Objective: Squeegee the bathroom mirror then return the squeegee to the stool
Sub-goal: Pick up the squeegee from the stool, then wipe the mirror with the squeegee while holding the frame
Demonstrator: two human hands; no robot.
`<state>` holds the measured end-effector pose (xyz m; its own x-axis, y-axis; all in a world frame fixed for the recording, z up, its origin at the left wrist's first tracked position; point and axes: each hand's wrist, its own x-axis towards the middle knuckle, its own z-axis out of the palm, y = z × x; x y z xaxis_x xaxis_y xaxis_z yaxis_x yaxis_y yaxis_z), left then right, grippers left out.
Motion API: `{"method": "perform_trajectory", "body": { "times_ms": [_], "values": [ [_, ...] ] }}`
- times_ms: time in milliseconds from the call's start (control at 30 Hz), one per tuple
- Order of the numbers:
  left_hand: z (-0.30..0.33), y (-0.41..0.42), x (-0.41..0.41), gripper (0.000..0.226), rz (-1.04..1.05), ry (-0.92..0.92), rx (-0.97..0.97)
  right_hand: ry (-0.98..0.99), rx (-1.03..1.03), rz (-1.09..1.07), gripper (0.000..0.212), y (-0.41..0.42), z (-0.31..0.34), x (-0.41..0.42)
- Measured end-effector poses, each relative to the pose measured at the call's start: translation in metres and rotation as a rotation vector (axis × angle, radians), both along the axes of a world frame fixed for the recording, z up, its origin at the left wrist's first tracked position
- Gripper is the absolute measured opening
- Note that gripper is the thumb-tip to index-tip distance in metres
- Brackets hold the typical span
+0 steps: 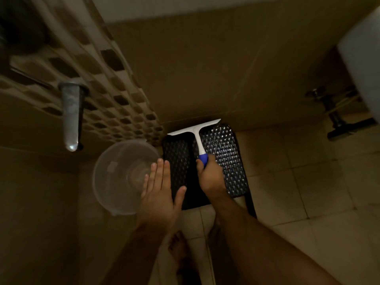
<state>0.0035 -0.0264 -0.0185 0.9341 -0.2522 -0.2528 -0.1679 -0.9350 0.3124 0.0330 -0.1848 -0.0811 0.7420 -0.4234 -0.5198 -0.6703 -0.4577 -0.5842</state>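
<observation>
A white squeegee [196, 132] with a blue grip lies over the black woven stool [230, 161], its blade toward the wall at the stool's far edge. My right hand [210, 175] grips the blue end of the handle. My left hand [158, 190] hovers with straight fingers, palm down, between the stool's left edge and a bucket, holding nothing. The mirror is not in view.
A clear plastic bucket [115, 177] stands on the floor left of the stool. A chrome tap [71, 118] sticks out of the tiled wall at the left. A white fixture [364, 64] with dark pipework [337, 120] is at the right. My bare foot [178, 249] is on the tiles below.
</observation>
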Motion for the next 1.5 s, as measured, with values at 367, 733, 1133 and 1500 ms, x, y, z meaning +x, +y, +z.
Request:
{"method": "perform_trajectory", "body": {
  "times_ms": [367,733,1133,1500],
  "values": [
    [0.184,-0.021,0.021,0.074,-0.105,-0.311,-0.081,-0.49,0.017,-0.167,0.023,-0.031,0.221,-0.028],
    [0.401,-0.132,0.061,0.071,-0.305,-0.687,-0.399,-1.073,-0.175,-0.402,0.027,-0.124,0.434,-0.064],
    [0.643,-0.353,0.052,0.063,-0.462,-0.951,-0.877,-1.415,-0.28,-0.452,0.018,-0.303,0.613,-0.106],
    [0.758,-0.473,0.081,0.057,-0.342,-1.037,-1.171,-1.585,-0.286,-0.318,0.035,-0.421,0.74,-0.082]
  ]
}}
